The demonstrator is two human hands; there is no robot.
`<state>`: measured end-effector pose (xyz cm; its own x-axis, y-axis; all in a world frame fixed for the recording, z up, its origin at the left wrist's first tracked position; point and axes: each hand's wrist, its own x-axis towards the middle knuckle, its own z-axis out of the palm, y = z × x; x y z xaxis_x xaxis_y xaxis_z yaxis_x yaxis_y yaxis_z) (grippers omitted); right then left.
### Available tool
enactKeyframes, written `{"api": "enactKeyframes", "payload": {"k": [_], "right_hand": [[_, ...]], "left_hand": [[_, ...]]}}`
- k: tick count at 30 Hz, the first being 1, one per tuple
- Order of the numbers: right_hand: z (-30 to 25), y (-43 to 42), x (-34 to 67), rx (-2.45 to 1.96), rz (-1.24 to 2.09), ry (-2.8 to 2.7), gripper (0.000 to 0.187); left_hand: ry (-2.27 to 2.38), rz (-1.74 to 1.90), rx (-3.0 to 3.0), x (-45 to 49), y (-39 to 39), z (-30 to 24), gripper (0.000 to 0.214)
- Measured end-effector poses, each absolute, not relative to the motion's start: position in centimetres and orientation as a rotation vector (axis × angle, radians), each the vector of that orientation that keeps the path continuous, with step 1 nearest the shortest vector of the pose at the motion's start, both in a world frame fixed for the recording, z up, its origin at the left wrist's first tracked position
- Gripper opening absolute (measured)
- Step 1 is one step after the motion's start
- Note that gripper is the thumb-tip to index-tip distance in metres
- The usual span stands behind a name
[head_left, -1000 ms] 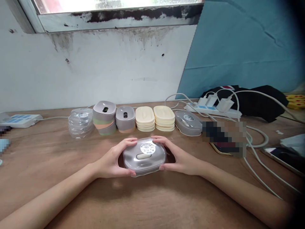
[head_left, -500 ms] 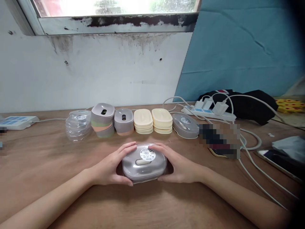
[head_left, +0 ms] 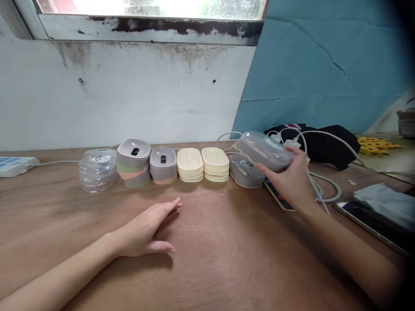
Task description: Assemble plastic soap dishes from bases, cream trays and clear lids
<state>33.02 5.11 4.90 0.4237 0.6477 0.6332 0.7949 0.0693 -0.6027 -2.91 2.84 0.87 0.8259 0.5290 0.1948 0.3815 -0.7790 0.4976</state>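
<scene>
My right hand (head_left: 290,177) grips a grey rounded box with a clear plastic cover (head_left: 264,151) by its right end. The box is tilted in the air, slightly blurred, over the back right of the table. Just below and left of it a similar covered grey box (head_left: 244,175) lies on the table; I cannot tell whether the two touch. My left hand (head_left: 147,229) is empty above the wooden table (head_left: 207,259), with thumb and fingers apart. Two stacks of cream oval pieces, the left stack (head_left: 189,166) and the right stack (head_left: 215,165), stand behind the hands.
Along the back stand stacked clear covers (head_left: 97,172), stacked grey slotted boxes (head_left: 133,157) and another slotted stack (head_left: 163,166). White cables (head_left: 335,194), a phone (head_left: 279,196), another phone (head_left: 369,224) under a plastic bag (head_left: 385,201), and black cloth (head_left: 337,144) lie right. A power strip (head_left: 17,166) sits left.
The covered grey box has left the front middle, lifted rightward and back in my right hand. My left hand has let go of it and stays near the same spot. The view has shifted slightly right.
</scene>
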Motion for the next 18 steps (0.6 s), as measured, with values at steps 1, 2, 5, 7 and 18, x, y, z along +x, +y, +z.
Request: {"api": "enactKeyframes", "payload": {"k": [1,2,5,7,18], "right_hand": [[4.4,5.3,33.2,-1.719,-0.184,-1.321,0.078],[3.9,5.5,33.2,-1.775,-0.174,-1.366,0.079],[2.9,5.8,33.1,-1.854,-0.113,-1.422,0.083],[2.6,5.8,32.9,-1.867,-0.105,-1.435,0.085],[2.4,6.1,32.9,-1.827,-0.133,-1.583,0.091]], "left_hand": [[0.681,0.448,2.57,-2.9,2.8,1.0,0.091],[0.684,0.442,2.578,-2.9,2.8,1.0,0.09],[0.68,0.428,2.596,-2.8,2.7,1.2,0.087],[0.677,0.419,2.603,-2.8,2.8,1.2,0.086],[0.681,0.371,2.64,-2.6,2.8,1.5,0.075]]}}
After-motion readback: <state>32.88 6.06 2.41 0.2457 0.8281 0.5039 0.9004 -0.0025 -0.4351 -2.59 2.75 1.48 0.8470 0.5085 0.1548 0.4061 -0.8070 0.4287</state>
